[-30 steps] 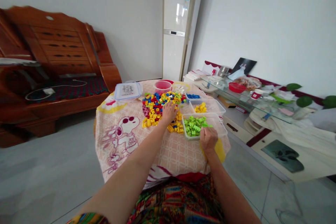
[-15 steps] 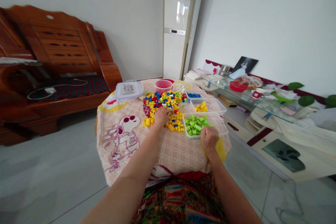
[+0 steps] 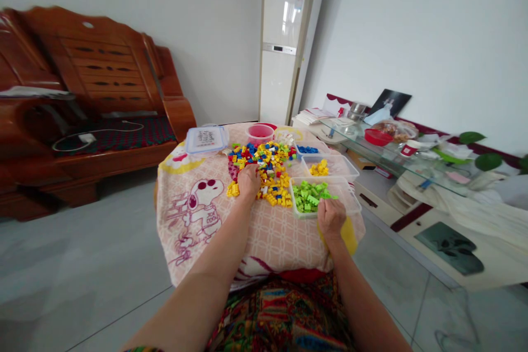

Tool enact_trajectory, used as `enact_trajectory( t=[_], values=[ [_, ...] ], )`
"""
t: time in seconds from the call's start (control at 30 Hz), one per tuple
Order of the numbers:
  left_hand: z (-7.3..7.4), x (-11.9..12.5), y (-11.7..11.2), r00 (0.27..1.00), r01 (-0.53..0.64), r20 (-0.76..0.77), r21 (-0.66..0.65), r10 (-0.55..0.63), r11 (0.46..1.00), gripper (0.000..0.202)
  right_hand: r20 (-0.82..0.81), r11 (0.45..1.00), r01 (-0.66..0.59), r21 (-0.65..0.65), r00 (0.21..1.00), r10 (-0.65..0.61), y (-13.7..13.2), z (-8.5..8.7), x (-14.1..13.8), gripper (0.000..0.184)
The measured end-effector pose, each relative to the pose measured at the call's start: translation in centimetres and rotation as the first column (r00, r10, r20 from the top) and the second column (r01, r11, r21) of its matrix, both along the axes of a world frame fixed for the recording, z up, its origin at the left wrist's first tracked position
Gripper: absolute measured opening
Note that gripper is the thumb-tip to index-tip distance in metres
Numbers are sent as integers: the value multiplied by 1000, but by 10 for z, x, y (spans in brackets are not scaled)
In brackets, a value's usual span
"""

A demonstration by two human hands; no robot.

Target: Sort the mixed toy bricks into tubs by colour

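Note:
A mixed pile of toy building bricks (image 3: 268, 157), in yellow, blue, red, white and green, lies in the middle of the cloth-covered table. My left hand (image 3: 249, 180) rests at its left front side, fingers curled down among the bricks; whatever they pinch is hidden. Closed in a fist, my right hand (image 3: 331, 217) sits at the front right of a clear box (image 3: 350, 198) holding light green bricks (image 3: 308, 196). I cannot see inside that fist. Behind stand a clear box with yellow bricks (image 3: 319, 168) and another with blue bricks (image 3: 307, 149).
A pink round tub (image 3: 260, 133) and a pale lid (image 3: 206, 139) are at the table's back. White bricks (image 3: 287, 136) lie near the tub. To the right runs a cluttered glass-topped cabinet (image 3: 396, 162); a wooden bench (image 3: 111, 99) stands left.
My left hand has shifted slightly left and back within the pile, its fingers more curled. The right fist stays by the green bricks. The view has turned a little left.

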State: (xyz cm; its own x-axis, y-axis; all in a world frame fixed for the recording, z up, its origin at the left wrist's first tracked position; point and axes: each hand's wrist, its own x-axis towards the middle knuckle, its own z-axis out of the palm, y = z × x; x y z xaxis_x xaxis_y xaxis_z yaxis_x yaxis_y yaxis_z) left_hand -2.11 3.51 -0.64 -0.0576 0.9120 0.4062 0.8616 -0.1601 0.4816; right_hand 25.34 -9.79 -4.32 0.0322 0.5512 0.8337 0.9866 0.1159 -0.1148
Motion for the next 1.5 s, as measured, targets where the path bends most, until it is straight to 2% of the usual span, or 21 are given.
enact_trajectory(
  t=[0.1,0.2,0.3,0.4,0.57,0.77,0.93,1.07,1.13,1.2,1.27,1.33,1.43,1.5],
  values=[
    [0,2,1,999,45,-25,3,-45,999,47,-9,1000,-6,0,1000,6,0,-1,0,39],
    [6,7,3,997,42,-66,-54,-46,998,42,-9,1000,5,-8,1000,-5,1,-2,1,39],
    [16,14,8,989,-55,-141,-157,33,986,40,-16,1000,19,-15,1000,-20,1,-2,1,39],
    [26,20,18,974,-147,-198,-203,106,968,41,-27,1000,18,-23,999,-19,1,-2,1,39],
    [32,22,38,974,-200,-163,-289,158,936,36,-42,999,12,-43,999,-13,1,0,0,39],
    [37,21,55,979,-195,-133,-401,153,895,34,-45,999,4,-39,999,-6,1,1,-1,38],
    [36,28,56,983,-181,-105,-349,154,919,33,-44,1000,11,-27,999,-12,0,1,-1,39],
    [31,29,48,987,-158,-43,-332,153,930,30,-55,1000,16,-20,998,-17,0,2,-2,38],
    [29,28,40,985,-166,-3,-277,172,946,30,-60,1000,9,-24,998,-10,0,2,-2,38],
    [27,28,28,984,-163,37,-166,172,972,31,-58,999,4,-32,998,-6,-1,2,-2,38],
    [27,32,15,994,-86,70,-37,88,996,30,-57,999,0,-42,998,-2,-1,2,-2,38],
    [27,41,1,992,92,81,58,-96,994,28,-62,999,-5,-45,998,2,-1,3,-2,38],
    [28,62,-16,912,393,70,133,-404,910,26,-70,999,-12,-39,997,10,-1,4,-2,39],
    [27,76,-23,844,521,48,157,-534,839,25,-70,999,-17,-38,997,14,-1,4,-2,38]
  ],
)
